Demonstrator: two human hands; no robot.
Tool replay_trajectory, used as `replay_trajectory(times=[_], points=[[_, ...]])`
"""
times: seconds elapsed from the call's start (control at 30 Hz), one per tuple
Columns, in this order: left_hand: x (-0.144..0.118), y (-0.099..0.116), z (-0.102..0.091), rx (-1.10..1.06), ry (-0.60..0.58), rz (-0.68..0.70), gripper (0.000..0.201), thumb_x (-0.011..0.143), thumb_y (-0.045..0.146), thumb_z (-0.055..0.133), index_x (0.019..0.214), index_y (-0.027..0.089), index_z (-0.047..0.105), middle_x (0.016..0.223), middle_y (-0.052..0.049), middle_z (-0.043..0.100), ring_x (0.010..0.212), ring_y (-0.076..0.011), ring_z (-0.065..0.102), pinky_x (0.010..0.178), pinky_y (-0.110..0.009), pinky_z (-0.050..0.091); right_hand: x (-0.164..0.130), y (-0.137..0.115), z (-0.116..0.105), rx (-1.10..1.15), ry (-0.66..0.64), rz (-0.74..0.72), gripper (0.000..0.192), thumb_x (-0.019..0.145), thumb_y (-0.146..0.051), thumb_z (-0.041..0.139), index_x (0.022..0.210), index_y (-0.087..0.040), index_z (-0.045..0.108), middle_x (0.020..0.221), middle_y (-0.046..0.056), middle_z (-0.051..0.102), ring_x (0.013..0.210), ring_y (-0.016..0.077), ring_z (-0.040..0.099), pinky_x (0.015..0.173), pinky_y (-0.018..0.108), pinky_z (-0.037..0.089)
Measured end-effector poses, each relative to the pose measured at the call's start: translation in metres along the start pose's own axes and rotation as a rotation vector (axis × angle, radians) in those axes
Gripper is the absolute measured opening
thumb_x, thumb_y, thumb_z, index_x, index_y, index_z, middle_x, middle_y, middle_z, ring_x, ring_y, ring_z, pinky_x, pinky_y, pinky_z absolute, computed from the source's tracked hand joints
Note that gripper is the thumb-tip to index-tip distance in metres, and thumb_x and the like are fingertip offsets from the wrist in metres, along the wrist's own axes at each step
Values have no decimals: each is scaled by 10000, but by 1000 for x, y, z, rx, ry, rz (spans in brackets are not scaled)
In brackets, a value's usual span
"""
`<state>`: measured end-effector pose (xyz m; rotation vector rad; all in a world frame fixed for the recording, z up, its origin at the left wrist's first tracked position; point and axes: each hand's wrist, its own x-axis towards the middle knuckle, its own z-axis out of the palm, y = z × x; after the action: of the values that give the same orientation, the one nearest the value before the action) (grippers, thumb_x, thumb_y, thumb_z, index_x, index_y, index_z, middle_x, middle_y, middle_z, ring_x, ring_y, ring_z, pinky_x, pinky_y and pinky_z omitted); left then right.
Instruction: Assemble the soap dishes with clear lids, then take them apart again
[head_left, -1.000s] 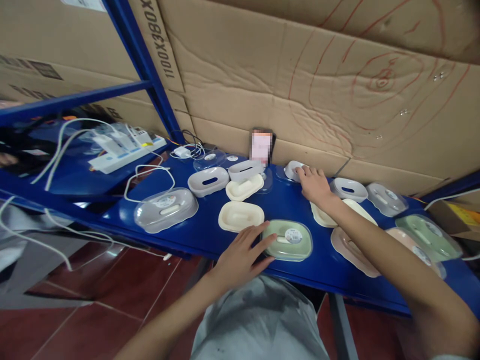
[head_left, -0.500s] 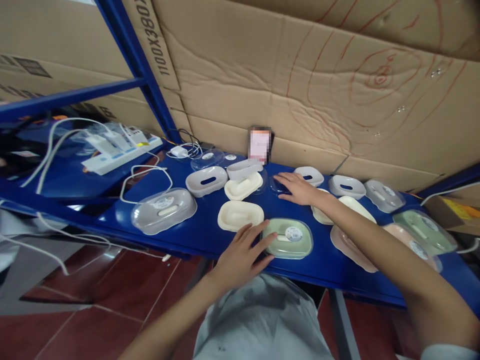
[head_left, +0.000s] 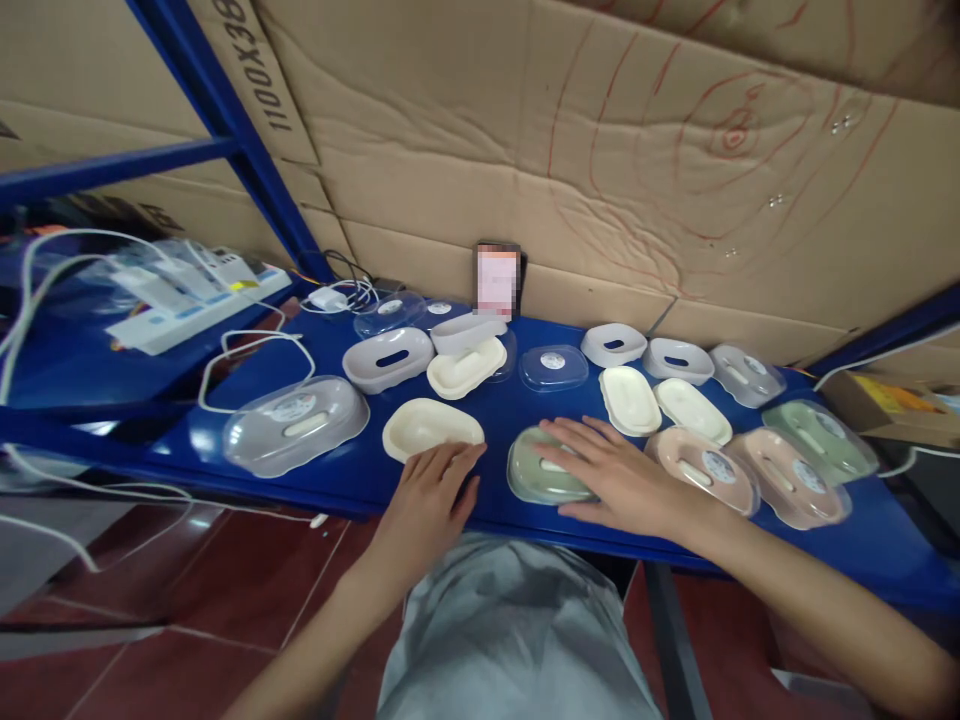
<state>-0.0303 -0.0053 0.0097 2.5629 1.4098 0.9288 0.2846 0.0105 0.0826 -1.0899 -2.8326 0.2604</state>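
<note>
My right hand lies spread on the green soap box, which has a clear lid, covering its right part. My left hand has its fingers stretched out, over the near right rim of a cream oval tray; whether they press on it I cannot tell. Behind the green box a clear lid with a round label lies on the blue table. Two more cream trays, one an upright oval and one slanted, lie beyond my right hand.
At the left stands a grey lidded soap box; grey shells lie behind. Pink boxes and a green one fill the right. A phone leans on the cardboard. A power strip and white cables lie far left.
My right hand has left the clear lid at the back and come down onto the green soap box. My left hand has moved off that box, left to the cream tray. The view has shifted slightly.
</note>
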Motion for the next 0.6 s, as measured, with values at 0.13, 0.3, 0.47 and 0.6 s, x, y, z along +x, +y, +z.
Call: replay_trajectory(times=[0.13, 0.3, 0.47, 0.6], points=[[-3, 15, -3, -6, -45, 42, 382, 1066, 172, 528, 1427, 252, 627, 1322, -98, 760, 1195, -282, 735, 1025, -478, 579, 19, 33, 7, -158, 75, 70, 804, 1030, -373, 683, 1736, -301, 306, 1788, 129, 329, 1641, 357, 358, 1316, 623, 327], [-6, 45, -1, -49, -232, 296, 513, 1053, 158, 544, 1556, 254, 524, 1563, -101, 646, 1438, -291, 615, 1268, -586, 404, 40, 67, -9, -399, 122, 254, 756, 1025, -332, 670, 1702, -184, 366, 1766, 210, 350, 1606, 389, 400, 1299, 611, 318], [-4, 50, 2, -43, -166, 332, 527, 1020, 148, 558, 1534, 266, 548, 1666, -104, 541, 1530, -323, 519, 1332, -659, 245, 19, 77, -21, -445, -61, 658, 588, 1067, -572, 546, 1442, -130, 642, 1368, 256, 711, 1254, 416, 683, 1059, 565, 492], [0, 37, 0, -5, -89, 211, 425, 949, 141, 575, 1356, 241, 649, 1539, -116, 655, 1414, -341, 613, 1253, -643, 349, 8, 74, -20, -434, -153, 713, 429, 1048, -522, 603, 1206, -150, 747, 1229, 228, 753, 1050, 375, 750, 933, 495, 525]])
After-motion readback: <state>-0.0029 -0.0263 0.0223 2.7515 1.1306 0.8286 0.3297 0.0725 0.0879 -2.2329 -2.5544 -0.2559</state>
